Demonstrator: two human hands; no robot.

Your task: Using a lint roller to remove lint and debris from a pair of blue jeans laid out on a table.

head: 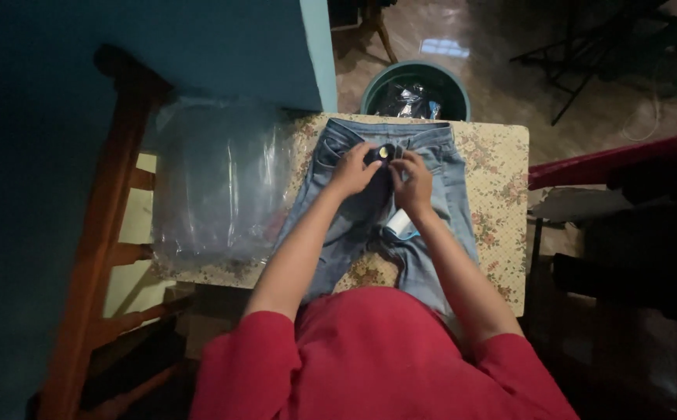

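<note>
Nearest the camera: a red top (377, 358), both forearms reaching forward from it. The table (502, 194), under a floral cloth, held the jeans (439, 167) flat with the waistband at the far edge, apparently so the fly lay within reach. A clear plastic bag (214, 183) sat on the left side. The left hand (351, 169) pinched the waistband beside the metal button (384, 152); the right hand (414, 183) gripped the opposite fly edge, fingers curled.
</note>
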